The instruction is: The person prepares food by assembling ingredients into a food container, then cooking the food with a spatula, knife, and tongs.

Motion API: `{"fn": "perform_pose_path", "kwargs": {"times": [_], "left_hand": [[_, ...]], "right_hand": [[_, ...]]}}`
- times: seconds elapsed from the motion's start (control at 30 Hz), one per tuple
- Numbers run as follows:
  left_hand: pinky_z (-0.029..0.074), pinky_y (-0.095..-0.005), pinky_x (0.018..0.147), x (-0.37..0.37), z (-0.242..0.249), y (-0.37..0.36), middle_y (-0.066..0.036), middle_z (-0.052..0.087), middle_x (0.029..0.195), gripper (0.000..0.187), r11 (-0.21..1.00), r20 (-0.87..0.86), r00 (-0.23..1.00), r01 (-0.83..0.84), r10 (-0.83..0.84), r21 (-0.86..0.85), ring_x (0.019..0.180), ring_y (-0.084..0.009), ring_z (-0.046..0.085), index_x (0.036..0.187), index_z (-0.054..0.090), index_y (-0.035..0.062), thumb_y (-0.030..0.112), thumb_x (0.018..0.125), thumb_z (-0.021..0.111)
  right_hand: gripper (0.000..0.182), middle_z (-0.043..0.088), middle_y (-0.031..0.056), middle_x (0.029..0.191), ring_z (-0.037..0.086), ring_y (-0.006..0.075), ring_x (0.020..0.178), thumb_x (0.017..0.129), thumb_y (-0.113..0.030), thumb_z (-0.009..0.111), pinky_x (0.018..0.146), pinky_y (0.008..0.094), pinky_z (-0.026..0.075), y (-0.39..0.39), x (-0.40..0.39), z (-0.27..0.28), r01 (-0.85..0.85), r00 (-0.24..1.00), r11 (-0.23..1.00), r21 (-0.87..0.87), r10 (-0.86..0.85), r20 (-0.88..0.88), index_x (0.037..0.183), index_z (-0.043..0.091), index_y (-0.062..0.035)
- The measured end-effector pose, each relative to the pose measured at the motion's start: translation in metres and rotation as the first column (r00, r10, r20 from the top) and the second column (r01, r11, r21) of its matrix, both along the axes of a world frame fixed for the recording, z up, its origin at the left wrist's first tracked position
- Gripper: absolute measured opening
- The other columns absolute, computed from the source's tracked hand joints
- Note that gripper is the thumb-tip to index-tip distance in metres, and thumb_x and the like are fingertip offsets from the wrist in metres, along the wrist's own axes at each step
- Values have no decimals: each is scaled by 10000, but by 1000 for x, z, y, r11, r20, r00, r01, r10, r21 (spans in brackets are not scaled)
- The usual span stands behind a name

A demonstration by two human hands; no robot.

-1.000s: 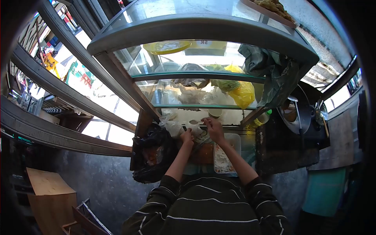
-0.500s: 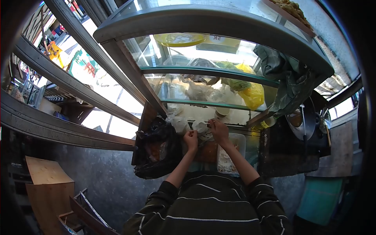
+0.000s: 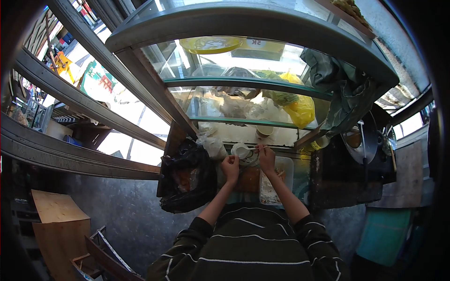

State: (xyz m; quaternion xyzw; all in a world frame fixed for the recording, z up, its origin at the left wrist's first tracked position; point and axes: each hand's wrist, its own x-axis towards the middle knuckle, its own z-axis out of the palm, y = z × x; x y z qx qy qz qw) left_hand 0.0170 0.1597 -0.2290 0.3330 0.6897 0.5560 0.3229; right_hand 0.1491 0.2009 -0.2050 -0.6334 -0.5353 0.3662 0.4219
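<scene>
Both hands are over the counter in front of the glass case. My right hand has its fingers closed on the thin handle of a small white cup or scoop, whose bowl points left. My left hand is closed just below that bowl; anything in its fingers is too small to make out. Beside it on the left lies a clear plastic bag with whitish contents. A plastic tub with white crumbly contents sits below my right hand, partly behind the forearm. A paper cup stands beyond my right hand.
A black plastic bag lies at the left of the counter. The glass case rises ahead, with a yellow bag inside. At the right are a metal pan and dark stove. A wooden frame is at lower left.
My right hand has shifted slightly right and my left hand slightly right too. The white cup or scoop shows more clearly between them. The view has tilted a little.
</scene>
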Motion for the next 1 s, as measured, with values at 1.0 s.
{"fn": "perform_pose_path", "kwargs": {"times": [1.0], "left_hand": [[368,-265,474,-1,20,-7,-11,508,511,184,999,-204,978,38,-43,-28,469,-82,469,749,627,19,201,759,650]], "right_hand": [[282,587,24,670,391,52,441,922,-251,439,404,199,319,-2,28,-4,10,849,947,-320,-178,-498,850,616,-45]]}}
